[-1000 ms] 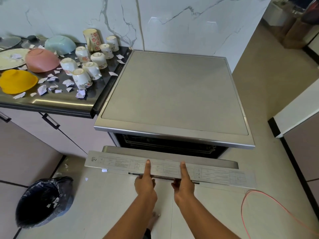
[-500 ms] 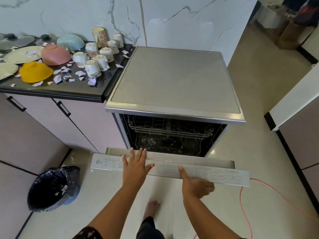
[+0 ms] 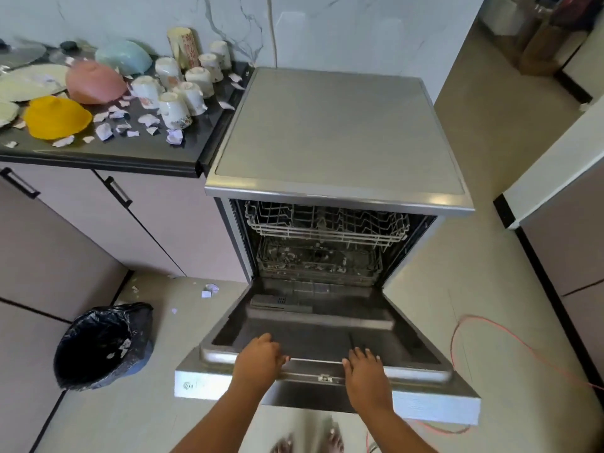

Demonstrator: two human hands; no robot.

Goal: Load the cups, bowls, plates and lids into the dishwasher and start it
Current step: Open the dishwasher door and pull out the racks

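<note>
The steel dishwasher [image 3: 336,132] stands open, its door [image 3: 310,328] lowered almost flat towards me. Inside it, the upper rack [image 3: 327,223] and lower rack [image 3: 317,259] hold no dishes; pale scraps lie in the lower one. My left hand [image 3: 260,358] and right hand [image 3: 366,371] both rest on the door's near rim, fingers laid over it. On the dark counter [image 3: 147,152] to the left stand several upturned white cups [image 3: 173,109], a pink bowl [image 3: 94,81], a yellow bowl [image 3: 57,117], a teal bowl [image 3: 124,57], pale plates [image 3: 29,81] and a glass lid [image 3: 19,53].
Torn paper scraps litter the counter. A black-lined bin [image 3: 101,344] sits on the floor left of the door. A red cable [image 3: 490,331] loops across the floor on the right, near a white cabinet [image 3: 555,158]. My feet show under the door.
The door has swung down from slightly ajar to almost flat, exposing both racks. My hands followed it down and now lie on its rim.
</note>
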